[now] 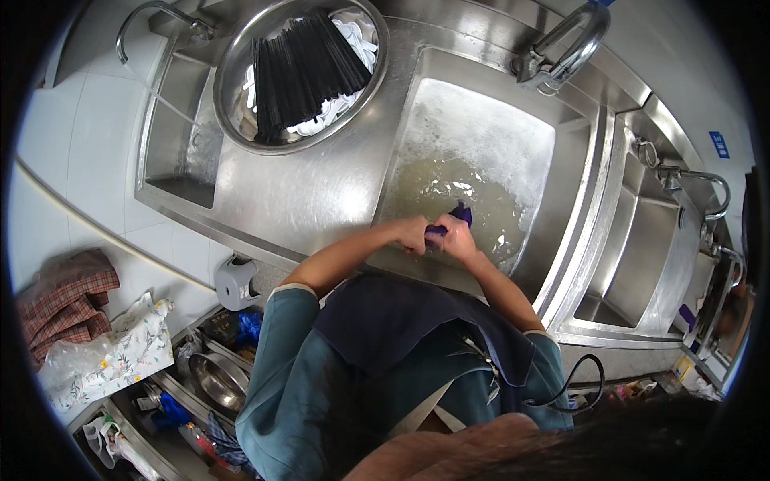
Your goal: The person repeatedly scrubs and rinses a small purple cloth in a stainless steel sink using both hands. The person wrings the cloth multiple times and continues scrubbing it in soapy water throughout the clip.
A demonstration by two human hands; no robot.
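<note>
Both hands grip a purple cloth (462, 213) above a stainless steel sink (568, 156) of cloudy water. My left hand (412, 234) is closed around one end, and my right hand (457, 237) is closed close beside it. A short end of the cloth sticks out beyond the right fist; the rest is mostly hidden in the fingers. White foam (481, 114) covers the far part of the water, while the murky water (439, 186) nearer the hands shows ripples.
A steel basin (225, 114) with black chopsticks (307, 72) and white spoons (361, 45) sits on the counter (313, 186) to the left. A faucet (562, 48) arches over the sink's far right corner. More sinks lie left (180, 132) and right (640, 246); water runs from the left faucet (156, 9).
</note>
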